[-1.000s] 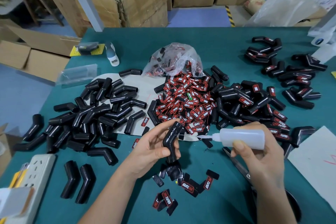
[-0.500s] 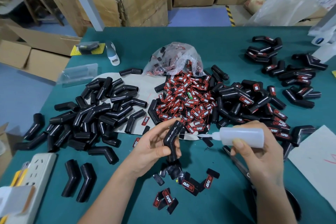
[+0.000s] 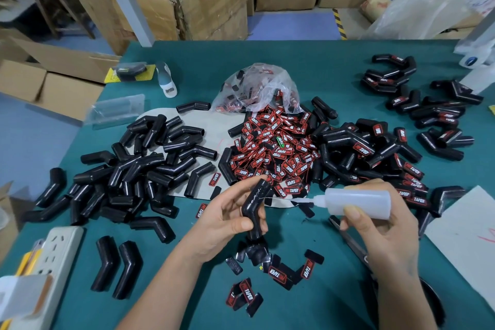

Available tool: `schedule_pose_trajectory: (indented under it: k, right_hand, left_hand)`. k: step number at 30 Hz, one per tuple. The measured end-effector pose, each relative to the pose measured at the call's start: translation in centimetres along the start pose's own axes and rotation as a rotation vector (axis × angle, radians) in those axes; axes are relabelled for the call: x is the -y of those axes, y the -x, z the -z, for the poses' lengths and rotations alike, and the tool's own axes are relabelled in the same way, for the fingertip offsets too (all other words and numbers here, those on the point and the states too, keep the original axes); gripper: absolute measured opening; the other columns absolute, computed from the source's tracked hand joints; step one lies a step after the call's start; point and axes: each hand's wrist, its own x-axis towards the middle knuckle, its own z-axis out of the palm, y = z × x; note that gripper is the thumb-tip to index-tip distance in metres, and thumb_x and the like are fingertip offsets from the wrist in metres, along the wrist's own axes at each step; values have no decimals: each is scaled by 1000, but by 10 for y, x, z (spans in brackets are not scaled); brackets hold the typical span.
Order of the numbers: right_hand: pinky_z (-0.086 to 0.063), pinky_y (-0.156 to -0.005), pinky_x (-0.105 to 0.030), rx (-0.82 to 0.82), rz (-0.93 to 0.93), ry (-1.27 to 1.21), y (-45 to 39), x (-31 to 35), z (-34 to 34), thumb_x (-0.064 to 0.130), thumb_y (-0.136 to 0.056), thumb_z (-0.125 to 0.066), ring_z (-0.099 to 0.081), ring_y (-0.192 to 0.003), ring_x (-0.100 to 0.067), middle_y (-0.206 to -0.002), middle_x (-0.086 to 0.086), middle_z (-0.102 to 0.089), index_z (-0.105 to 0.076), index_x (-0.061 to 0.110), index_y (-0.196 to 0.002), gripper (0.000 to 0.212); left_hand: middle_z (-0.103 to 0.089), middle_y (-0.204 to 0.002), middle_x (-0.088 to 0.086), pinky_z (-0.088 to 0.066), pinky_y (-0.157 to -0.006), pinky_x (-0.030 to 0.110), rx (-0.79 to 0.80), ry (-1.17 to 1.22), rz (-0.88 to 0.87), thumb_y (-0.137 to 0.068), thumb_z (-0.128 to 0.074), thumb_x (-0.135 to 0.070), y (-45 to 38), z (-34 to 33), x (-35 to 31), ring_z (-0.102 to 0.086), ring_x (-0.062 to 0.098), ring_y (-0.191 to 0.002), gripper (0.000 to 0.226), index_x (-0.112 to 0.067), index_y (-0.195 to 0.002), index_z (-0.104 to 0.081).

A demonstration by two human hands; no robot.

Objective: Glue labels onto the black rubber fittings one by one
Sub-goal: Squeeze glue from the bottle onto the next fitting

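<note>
My left hand (image 3: 225, 222) grips a bent black rubber fitting (image 3: 255, 206) upright above the table, thumb across its lower half. A thin line of glue shows on its upper arm. My right hand (image 3: 375, 230) holds a translucent glue bottle (image 3: 359, 202) sideways, its thin nozzle pointing left at the fitting's upper part. A heap of red-and-black labels (image 3: 273, 150) lies just behind, spilling from a clear plastic bag (image 3: 257, 88). Several loose labels (image 3: 278, 273) lie under my hands. Unlabelled fittings (image 3: 139, 171) are piled at the left, labelled fittings (image 3: 375, 150) at the right.
Scissors (image 3: 348, 241) lie under my right wrist. A white power strip (image 3: 53, 257) sits at the front left, a white sheet (image 3: 466, 238) at the right edge. Two bent fittings (image 3: 117, 265) lie apart near the strip. Cardboard boxes (image 3: 209, 5) stand beyond the teal table (image 3: 308, 61).
The bottle's nozzle has stayed against the fitting's upper arm with only a slight shift; both hands hold nearly the same places.
</note>
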Motion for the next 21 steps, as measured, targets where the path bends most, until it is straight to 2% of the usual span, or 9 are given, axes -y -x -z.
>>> schedule_pose_trajectory:
  k: [4, 8, 13, 15, 21]
  right_hand:
    - [-53, -58, -22, 36, 9, 1, 1, 1, -2, 37, -84, -70, -64, -61, -18, -90, 4, -65, -71, 28, -98, 17]
    - [-54, -59, -26, 6, 0, -12, 0, 1, -1, 37, -83, -71, -63, -60, -20, -96, 2, -65, -71, 28, -97, 17]
    - [-48, -53, -17, 49, -6, -41, 1, 0, -1, 36, -83, -72, -59, -54, -12, -84, -3, -65, -71, 24, -98, 19]
    - [-50, -54, -19, 47, -6, -30, 1, 0, -1, 37, -83, -71, -62, -57, -16, -87, -1, -65, -72, 25, -98, 18]
    - [-47, -52, -16, 62, 6, -40, 1, 1, -2, 35, -83, -71, -60, -56, -14, -84, -1, -65, -71, 28, -95, 15]
  left_hand:
    - [-68, -102, 7, -57, -84, 36, -2, -13, -4, -85, -88, -32, 0, -1, -1, -70, 26, -88, 78, -21, -153, -52]
    - [-68, -101, 7, -57, -84, 35, -10, -16, -7, -83, -89, -33, -1, -1, 0, -70, 26, -87, 79, -22, -153, -53]
    - [-67, -101, 8, -56, -83, 35, -29, -25, -13, -83, -90, -32, -1, 1, 2, -70, 27, -86, 79, -23, -153, -53]
    - [-67, -101, 8, -57, -83, 35, -30, -27, -13, -83, -90, -32, -1, 2, 3, -70, 27, -86, 80, -21, -153, -52]
    - [-67, -101, 7, -57, -83, 35, -24, -32, -11, -84, -89, -32, -1, 3, 4, -70, 27, -87, 81, -21, -154, -51]
